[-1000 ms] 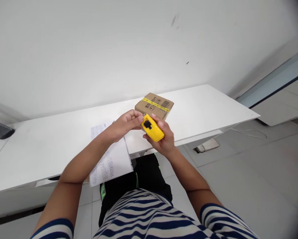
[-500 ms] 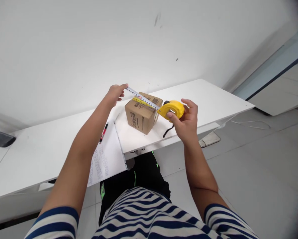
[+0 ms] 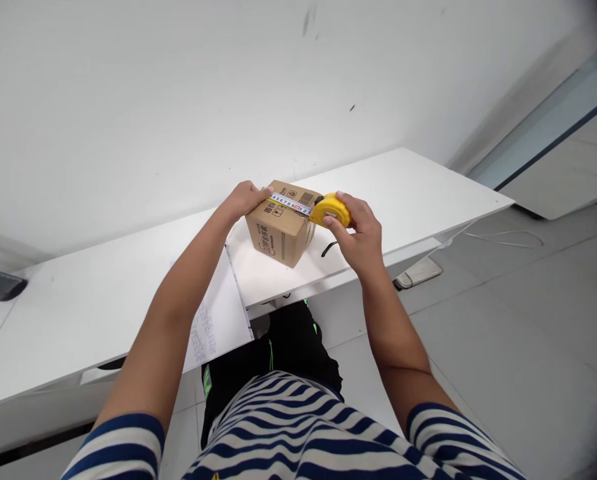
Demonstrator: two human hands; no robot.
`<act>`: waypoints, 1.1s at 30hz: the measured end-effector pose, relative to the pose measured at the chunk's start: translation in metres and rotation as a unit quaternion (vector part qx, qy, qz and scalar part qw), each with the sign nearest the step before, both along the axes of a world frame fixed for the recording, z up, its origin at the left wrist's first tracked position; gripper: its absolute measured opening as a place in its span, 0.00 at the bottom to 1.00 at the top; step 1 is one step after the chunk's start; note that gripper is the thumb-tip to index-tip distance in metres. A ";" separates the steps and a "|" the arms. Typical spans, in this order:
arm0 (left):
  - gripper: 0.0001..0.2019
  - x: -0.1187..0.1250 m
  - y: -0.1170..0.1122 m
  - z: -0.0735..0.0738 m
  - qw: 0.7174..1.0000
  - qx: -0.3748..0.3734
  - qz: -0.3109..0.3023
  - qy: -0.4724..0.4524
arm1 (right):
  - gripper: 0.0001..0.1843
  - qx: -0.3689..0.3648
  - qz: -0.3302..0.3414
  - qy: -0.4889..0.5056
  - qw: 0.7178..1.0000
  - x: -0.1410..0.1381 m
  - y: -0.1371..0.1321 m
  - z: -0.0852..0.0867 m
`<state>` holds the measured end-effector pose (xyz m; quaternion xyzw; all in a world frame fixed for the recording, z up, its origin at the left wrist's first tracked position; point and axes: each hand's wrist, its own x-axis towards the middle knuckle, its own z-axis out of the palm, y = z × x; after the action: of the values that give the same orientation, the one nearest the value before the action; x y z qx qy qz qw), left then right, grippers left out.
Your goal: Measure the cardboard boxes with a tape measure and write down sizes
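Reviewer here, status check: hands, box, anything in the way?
Left hand holding blade end at box's left edge; right hand gripping yellow tape measure. Blade across top of box. Papers nearby, off the blade's line.

On my feed, 2 o'clock of centre: tape measure case [image 3: 331, 211] bright yellow; blade [image 3: 289, 203] white, dark numerals, red patch. Toward 10: box [image 3: 282, 228] brown, black print. Desk [image 3: 98, 287] white. Paper [image 3: 227, 303], 8 o'clock, white; scribbles seem bluish to me, too blurred for certainty. 6 o'clock: trousers [image 3: 286, 340] black, neon-green accents; shirt [image 3: 283, 440] striped navy and cream. Floor tiles [image 3: 508, 320], 4 o'clock, grey. Wall [image 3: 178, 87], 11, off-white.
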<state>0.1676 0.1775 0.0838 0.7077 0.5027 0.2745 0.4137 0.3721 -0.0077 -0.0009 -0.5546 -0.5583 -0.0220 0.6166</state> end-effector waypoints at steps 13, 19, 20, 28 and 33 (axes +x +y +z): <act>0.23 0.001 -0.005 -0.003 1.000 0.008 0.024 -0.003 | 0.26 -0.014 0.022 0.047 0.999 0.005 0.001 -0.003; 0.18 -0.045 -0.036 0.022 0.983 -0.092 -0.003 -0.156 | 0.41 0.060 0.125 0.209 0.968 0.047 0.016 -0.002; 0.17 -0.054 -0.050 0.025 0.969 -0.143 -0.035 -0.200 | 0.40 0.077 0.143 0.224 0.961 0.058 0.022 0.002; 0.17 -0.045 -0.147 -0.013 0.944 -0.225 -0.085 -0.226 | 0.28 0.028 0.322 0.324 0.889 0.104 0.137 0.043; 0.15 -0.025 -0.136 -0.028 0.942 -0.230 0.014 -0.243 | 0.27 -0.031 0.377 0.402 0.834 0.087 0.191 0.033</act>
<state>0.1423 0.0413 0.0555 0.4983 0.4460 0.3205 0.6708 0.4594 0.1832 0.0325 -0.2794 -0.4279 0.4542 0.7297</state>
